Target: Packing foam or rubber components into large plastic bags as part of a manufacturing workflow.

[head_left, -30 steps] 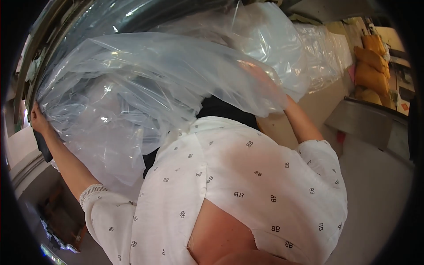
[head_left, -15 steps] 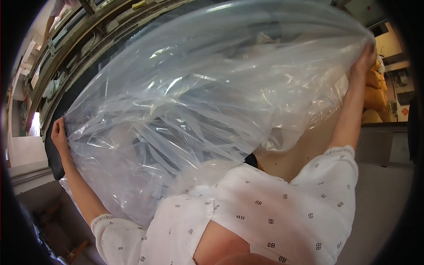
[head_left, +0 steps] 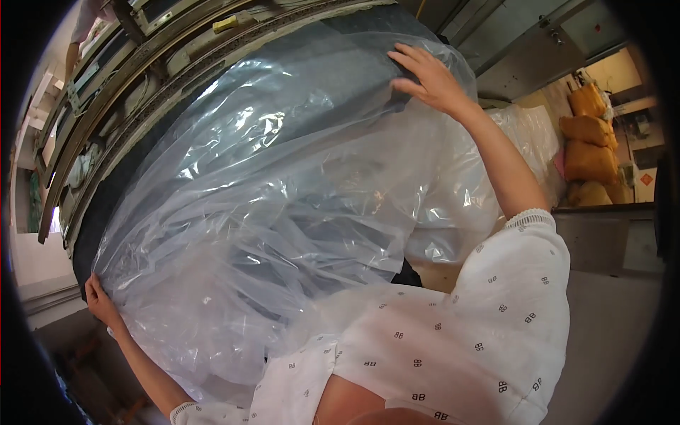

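Observation:
A large clear plastic sheet (head_left: 297,177) lies wrinkled over a dark surface (head_left: 368,28), and its near part hangs against my white shirt. My left hand (head_left: 101,299) pinches the sheet's edge at the far left. At the upper right, my right hand (head_left: 431,79) is spread over the sheet, fingers apart and holding nothing. Whether its palm touches the film I cannot tell.
Metal rails (head_left: 106,120) of a machine run along the back left, with a small yellow piece (head_left: 225,25) on them. Stacked orange-brown sacks (head_left: 589,152) stand at the right, past more draped plastic (head_left: 528,134). A grey metal cabinet (head_left: 531,57) stands at the back right.
My right hand has let go of the sheet's raised far corner and moved left. The billowing sheet has sunk onto the dark surface. My left hand has come lower, still gripping the edge.

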Motion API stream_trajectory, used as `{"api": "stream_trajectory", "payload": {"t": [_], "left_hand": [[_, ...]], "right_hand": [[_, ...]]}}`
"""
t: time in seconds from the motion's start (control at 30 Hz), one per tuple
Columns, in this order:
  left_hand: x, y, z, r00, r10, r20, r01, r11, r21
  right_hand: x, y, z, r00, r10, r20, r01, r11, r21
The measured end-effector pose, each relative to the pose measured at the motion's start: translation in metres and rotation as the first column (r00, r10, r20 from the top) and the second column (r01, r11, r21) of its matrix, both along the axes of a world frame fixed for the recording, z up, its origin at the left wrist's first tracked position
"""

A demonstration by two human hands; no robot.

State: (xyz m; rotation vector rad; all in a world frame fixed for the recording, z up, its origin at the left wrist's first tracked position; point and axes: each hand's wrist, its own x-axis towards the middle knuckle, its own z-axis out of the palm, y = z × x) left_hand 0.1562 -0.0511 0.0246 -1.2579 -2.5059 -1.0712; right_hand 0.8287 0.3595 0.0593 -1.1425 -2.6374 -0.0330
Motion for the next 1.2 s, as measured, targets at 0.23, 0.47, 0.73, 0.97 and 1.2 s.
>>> {"api": "stream_trajectory", "payload": {"t": [0.23, 0.47, 0.73, 0.97, 1.2], "left_hand": [[0.005, 0.018, -0.010, 0.978, 0.176, -0.113, -0.170, 0.983, 0.066], [-0.009, 0.002, -0.009, 0.990, 0.132, -0.039, -0.124, 0.979, 0.162], [-0.016, -0.084, 0.017, 0.978, 0.208, 0.015, -0.205, 0.949, 0.239], [0.072, -0.130, 0.036, 0.984, 0.168, 0.066, -0.176, 0.973, 0.148], [0.111, -0.222, -0.030, 0.833, 0.250, 0.495, -0.305, 0.952, 0.034]], "right_hand": [[-0.053, 0.042, 0.026, 0.990, 0.073, -0.120, -0.026, 0.936, 0.352], [-0.110, 0.100, -0.005, 0.946, -0.047, -0.322, -0.024, 0.977, -0.212], [-0.152, 0.075, -0.001, 0.976, -0.212, -0.060, 0.202, 0.970, -0.137], [-0.171, 0.072, 0.001, 0.976, -0.210, -0.065, 0.199, 0.970, -0.142], [-0.182, 0.084, -0.023, 0.909, 0.219, -0.355, -0.236, 0.972, -0.004]]}}
